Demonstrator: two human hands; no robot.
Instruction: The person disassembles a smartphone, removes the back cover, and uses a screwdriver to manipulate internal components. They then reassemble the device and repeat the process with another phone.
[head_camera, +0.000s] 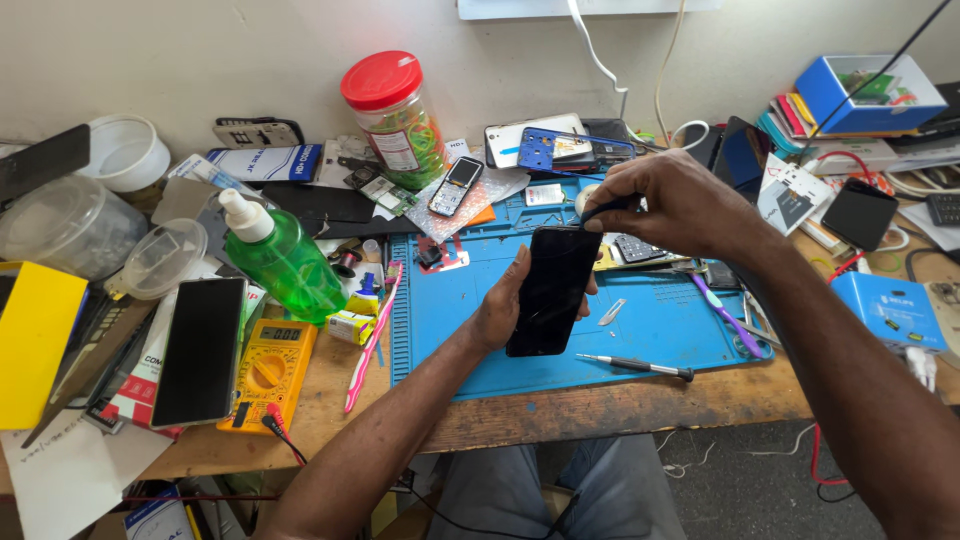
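A black smartphone stands tilted over the blue work mat, its dark screen facing me. My left hand grips its left edge from below. My right hand is at the phone's top right corner, fingers pinched on a small dark tool that touches that corner. A screwdriver lies on the mat just below the phone.
A green spray bottle, yellow multimeter, pink toothbrush and another black phone lie left. A red-lidded jar, phone parts and a blue box crowd the back and right. The wooden bench edge is close.
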